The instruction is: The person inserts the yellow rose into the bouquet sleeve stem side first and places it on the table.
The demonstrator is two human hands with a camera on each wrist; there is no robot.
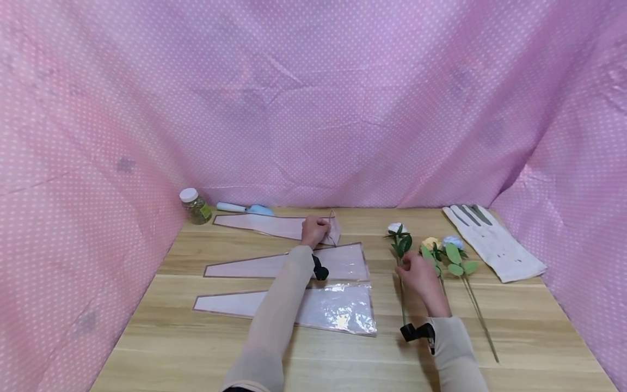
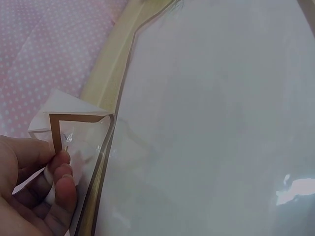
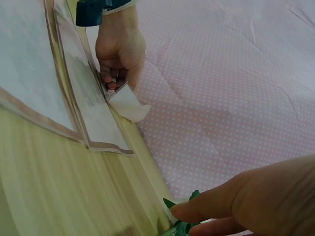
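At the back, my left hand (image 1: 315, 231) pinches the wide open end of a tapered clear flower sleeve (image 1: 264, 223) with a brown border. The pinched corner is lifted and folded over, its brown edging (image 2: 55, 129) beside the thumb in the left wrist view. My right hand (image 1: 420, 276) grips the stem of a white artificial rose (image 1: 397, 227) below its bloom, thumb and fingers close against green leaves (image 3: 181, 228) in the right wrist view. Just right of that hand lie a yellow rose (image 1: 431, 243) and a pale blue rose (image 1: 453, 241).
Two more flower sleeves lie flat nearer me, a middle one (image 1: 348, 261) and a front one (image 1: 338, 310). A lidded jar (image 1: 196, 208) and a light blue-handled tool (image 1: 232, 207) stand at the back left. A white glove (image 1: 499, 247) lies at the right, by the pink dotted cloth (image 1: 313, 109).
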